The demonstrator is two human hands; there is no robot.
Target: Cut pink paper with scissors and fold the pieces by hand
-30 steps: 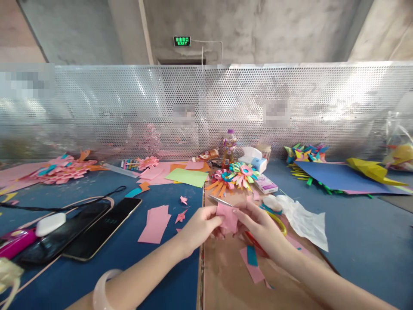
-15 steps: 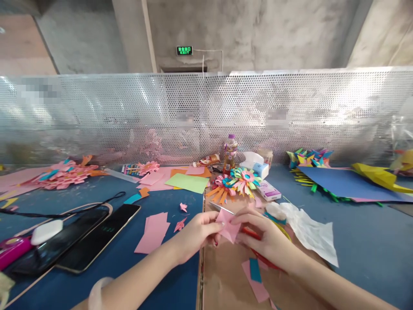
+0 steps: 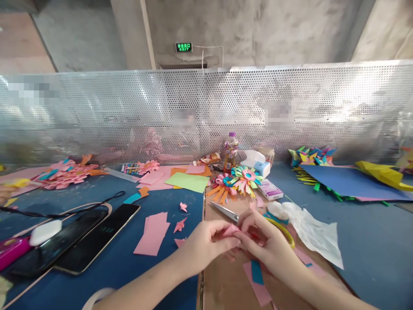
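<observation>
Between my two hands is a small folded piece of pink paper (image 3: 231,230), mostly covered by the fingers. My left hand (image 3: 209,245) pinches it from the left, thumb pointing right. My right hand (image 3: 263,237) closes on it from the other side, the fingertips of both hands meeting. Behind the right hand lie scissors (image 3: 227,212), their blades pointing away to the left and their handles largely hidden. Small folded pink paper pieces (image 3: 180,224) rest on the blue table left of my hands, near a stack of pink paper rectangles (image 3: 152,234).
Phones (image 3: 100,239) and a cable lie at left. Paper flowers (image 3: 247,178), a drink bottle (image 3: 231,153) and a tissue pack (image 3: 261,167) stand ahead. Crumpled white tissue (image 3: 309,232) and blue card (image 3: 342,181) lie right. A perforated metal screen (image 3: 129,112) closes off the back.
The pink paper was spread flatter between the fingers; now it is folded smaller. Both hands have come closer together and slightly lower, showing more of the scissors. Another hand appears at far left.
</observation>
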